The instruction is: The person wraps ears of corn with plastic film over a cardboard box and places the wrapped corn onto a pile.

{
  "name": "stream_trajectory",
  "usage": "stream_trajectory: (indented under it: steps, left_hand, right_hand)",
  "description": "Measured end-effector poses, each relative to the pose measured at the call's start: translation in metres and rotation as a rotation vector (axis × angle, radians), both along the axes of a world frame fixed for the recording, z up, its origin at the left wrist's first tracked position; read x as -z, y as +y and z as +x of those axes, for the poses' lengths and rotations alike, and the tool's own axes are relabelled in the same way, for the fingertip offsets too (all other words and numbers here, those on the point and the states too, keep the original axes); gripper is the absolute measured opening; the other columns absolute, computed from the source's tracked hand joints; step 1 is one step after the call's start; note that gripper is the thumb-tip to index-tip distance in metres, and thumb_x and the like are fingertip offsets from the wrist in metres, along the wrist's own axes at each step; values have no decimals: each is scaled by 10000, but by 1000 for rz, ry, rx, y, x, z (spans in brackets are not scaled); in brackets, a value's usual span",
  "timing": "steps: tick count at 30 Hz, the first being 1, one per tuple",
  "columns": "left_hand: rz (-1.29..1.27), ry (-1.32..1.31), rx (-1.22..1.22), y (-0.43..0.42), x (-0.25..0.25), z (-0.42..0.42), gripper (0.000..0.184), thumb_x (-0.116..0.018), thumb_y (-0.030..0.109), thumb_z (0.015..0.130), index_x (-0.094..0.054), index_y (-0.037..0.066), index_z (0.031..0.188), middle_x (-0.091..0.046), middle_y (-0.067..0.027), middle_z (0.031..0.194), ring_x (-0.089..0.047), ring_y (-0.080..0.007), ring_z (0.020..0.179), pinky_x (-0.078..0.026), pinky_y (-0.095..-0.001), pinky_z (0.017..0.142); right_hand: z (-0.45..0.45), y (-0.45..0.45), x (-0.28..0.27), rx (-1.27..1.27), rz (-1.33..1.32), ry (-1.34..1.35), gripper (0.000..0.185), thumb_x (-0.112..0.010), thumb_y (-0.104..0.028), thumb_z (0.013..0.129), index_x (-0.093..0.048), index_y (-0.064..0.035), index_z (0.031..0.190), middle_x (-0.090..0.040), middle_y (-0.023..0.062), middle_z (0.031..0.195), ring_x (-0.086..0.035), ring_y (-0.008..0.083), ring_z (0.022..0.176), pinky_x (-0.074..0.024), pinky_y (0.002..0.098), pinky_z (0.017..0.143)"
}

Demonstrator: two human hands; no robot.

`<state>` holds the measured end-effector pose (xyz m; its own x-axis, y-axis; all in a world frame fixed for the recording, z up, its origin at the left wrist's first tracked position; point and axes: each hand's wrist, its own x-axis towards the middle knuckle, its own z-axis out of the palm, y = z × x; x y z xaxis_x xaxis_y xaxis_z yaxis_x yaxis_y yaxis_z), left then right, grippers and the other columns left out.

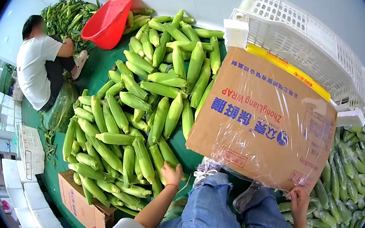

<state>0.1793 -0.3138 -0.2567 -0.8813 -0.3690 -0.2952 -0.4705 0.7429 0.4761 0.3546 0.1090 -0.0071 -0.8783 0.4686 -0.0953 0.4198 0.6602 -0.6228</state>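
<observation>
1 corn cob (pixel 167 154) at pile's (pixel 105 137) near edge, L hand (pixel 171 174) on it, can't tell if clamped; R hand (pixel 299 202) pinches film by box's (pixel 256 137) lower edge. Hard tug could prob. tear film.

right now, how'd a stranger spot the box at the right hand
Right of the heaped green corn sits a brown cardboard box. Its near edge is at the right hand. Unlike the brown carton at lower left, it has clear plastic film across its top.
</observation>
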Motion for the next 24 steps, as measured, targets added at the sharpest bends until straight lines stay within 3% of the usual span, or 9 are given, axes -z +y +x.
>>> stream_trajectory:
  steps: [3, 6, 7, 9, 10, 14, 16, 20, 24]
  left_hand:
    - [28, -48, -251, 47, 2, -23, 1068, -810, 306, 726, -124, 70, 1509, -317, -268, 1397, -403, -461, 1245, -370, -493, 1045]
    - [240, 7, -373, 47, 31, -33, 1012, -809, 270, 732, -167, 92, 1494, -463, -245, 1309, -480, -413, 1222, -387, -494, 1037]
    - [428, 130, -357, 35, 50, -27, 922, -779, 257, 768, -203, 86, 1468, -552, -201, 1193, -567, -353, 1094, -462, -477, 944]
    - [1159, -178, -604, 15, -27, -29, 478, -654, 255, 883, -441, 98, 1281, -603, -101, 1063, -611, -230, 882, -530, -395, 728]
    - [1187, -277, -603, 13, -89, -31, 340, -594, 237, 919, -491, 110, 1217, -609, -80, 1036, -611, -209, 865, -532, -393, 723]
    - [416, 549, 399, 15, -207, -20, 602, -620, 88, 888, -339, 6, 1414, -504, -135, 1294, -568, -260, 1062, -475, -375, 919]
    - [21, 579, 895, 53, -279, -55, 610, -648, 14, 831, -418, 68, 1393, -488, -153, 1296, -563, -277, 1055, -468, -380, 929]
    - [-29, 850, 1717, 195, -326, -94, 595, -763, 142, 672, -616, 232, 1241, -570, -116, 1203, -584, -289, 1033, -517, -383, 856]
    - [134, 692, 1852, 262, -297, -94, 582, -740, 183, 696, -603, 254, 1257, -609, -81, 1159, -601, -269, 1010, -553, -380, 740]
  right_hand:
    - [-3, -1, -2, -10, -11, 9, 88, -552, -59, 902, -563, -17, 825, -604, 84, 711, -563, 231, 706, -421, 342, 713]
    - [3, 5, 2, 33, -121, -19, 51, -582, -49, 866, -595, -46, 817, -625, 78, 764, -541, 283, 782, -408, 376, 766]
    - [-1, 2, -3, 20, -66, -10, 63, -603, -76, 867, -599, -51, 809, -642, 60, 757, -551, 269, 772, -406, 383, 762]
    - [1, 6, -4, 5, -46, -49, 56, -595, -91, 876, -610, -61, 831, -641, 60, 765, -548, 274, 776, -406, 388, 763]
    - [-2, 6, -5, -24, -21, -51, 54, -590, -96, 880, -614, -64, 843, -641, 59, 767, -548, 274, 778, -406, 388, 766]
    - [-4, 0, -3, -22, 29, 9, 53, -586, -69, 884, -589, -34, 844, -644, 84, 762, -601, 262, 702, -461, 350, 667]
    - [0, -6, 0, 67, -23, 5, 50, -584, -80, 888, -584, -38, 861, -646, 87, 765, -616, 281, 698, -471, 367, 652]
    - [3, -18, -8, 66, 125, -65, 50, -575, -94, 899, -571, -48, 920, -643, 110, 783, -626, 329, 744, -479, 405, 678]
    - [-3, -17, -53, 153, -265, 60, 128, -598, -138, 900, -566, -47, 983, -645, 145, 865, -631, 345, 846, -491, 400, 765]
